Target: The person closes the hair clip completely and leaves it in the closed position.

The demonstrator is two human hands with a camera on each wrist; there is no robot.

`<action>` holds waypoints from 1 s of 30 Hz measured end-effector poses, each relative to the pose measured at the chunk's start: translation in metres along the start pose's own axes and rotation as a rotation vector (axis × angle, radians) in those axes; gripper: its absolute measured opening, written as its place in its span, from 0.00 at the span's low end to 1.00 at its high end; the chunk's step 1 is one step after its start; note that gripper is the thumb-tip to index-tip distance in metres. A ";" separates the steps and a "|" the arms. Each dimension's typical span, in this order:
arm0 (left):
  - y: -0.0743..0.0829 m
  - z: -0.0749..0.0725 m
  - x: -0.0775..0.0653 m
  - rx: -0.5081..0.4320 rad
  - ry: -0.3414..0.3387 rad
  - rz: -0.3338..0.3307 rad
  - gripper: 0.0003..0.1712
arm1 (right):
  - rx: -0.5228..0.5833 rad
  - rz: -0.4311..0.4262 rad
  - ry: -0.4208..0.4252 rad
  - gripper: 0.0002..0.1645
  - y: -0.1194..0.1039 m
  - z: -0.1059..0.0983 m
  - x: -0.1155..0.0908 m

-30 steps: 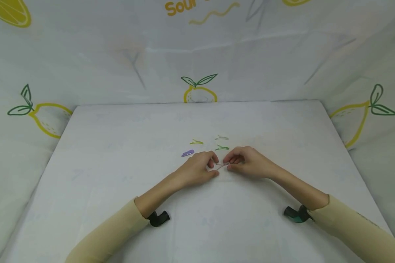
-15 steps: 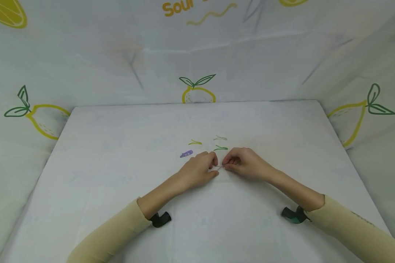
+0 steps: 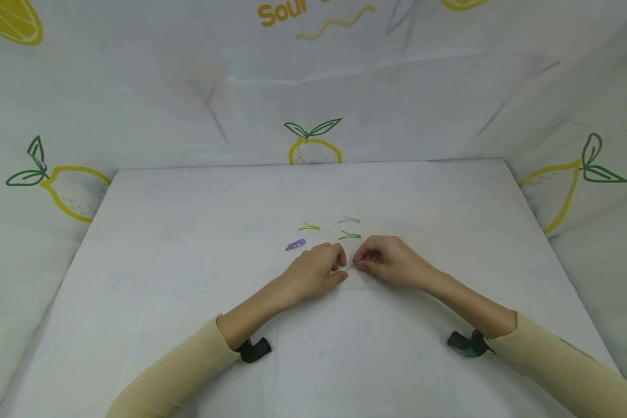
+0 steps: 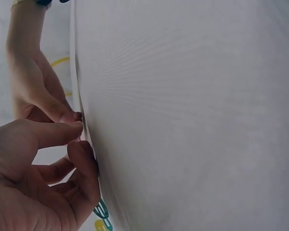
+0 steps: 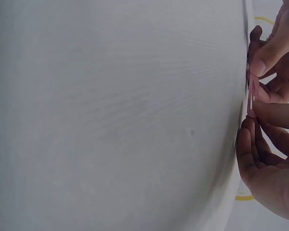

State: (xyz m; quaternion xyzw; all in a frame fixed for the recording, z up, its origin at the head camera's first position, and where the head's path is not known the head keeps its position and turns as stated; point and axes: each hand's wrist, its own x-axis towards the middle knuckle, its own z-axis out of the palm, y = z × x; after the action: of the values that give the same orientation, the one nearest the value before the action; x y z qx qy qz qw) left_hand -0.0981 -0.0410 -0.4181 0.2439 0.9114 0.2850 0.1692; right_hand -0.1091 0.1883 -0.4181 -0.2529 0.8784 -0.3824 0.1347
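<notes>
Right wrist, the pinch: here's the pink snap hair clip (image 5: 252, 96), strung between two hands; the right hand (image 5: 272, 180) pinches one end, thumb against fingers.
Left wrist, the other end: the left hand (image 4: 19, 192) curls around there, thumb and forefinger slightly apart; whether they grip, I can't tell.
Head, what's new: fingertips have drawn closer and less pink shows than a second ago, suggesting closer fingertip work on this one clip.
Head, loose clips: green clip (image 3: 351, 236), grey clip (image 3: 349, 220), yellow clip (image 3: 310, 227) and purple clip (image 3: 295, 245) lie as before, beyond the hands.
Head, edges: the white table (image 3: 423, 197) ends well away on the far side and both flanks; the green clip looks the tightest neighbour, room widest nearer the person.
</notes>
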 end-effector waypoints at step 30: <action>0.003 -0.008 -0.012 -0.249 0.176 0.096 0.04 | 0.118 -0.039 0.088 0.05 -0.006 -0.011 -0.007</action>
State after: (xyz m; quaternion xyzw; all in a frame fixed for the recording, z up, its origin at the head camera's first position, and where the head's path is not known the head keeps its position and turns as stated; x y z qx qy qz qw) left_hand -0.0909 -0.0484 -0.4085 0.2386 0.8676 0.4238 0.1039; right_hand -0.1057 0.1954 -0.4054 -0.2446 0.8544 -0.4467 0.1029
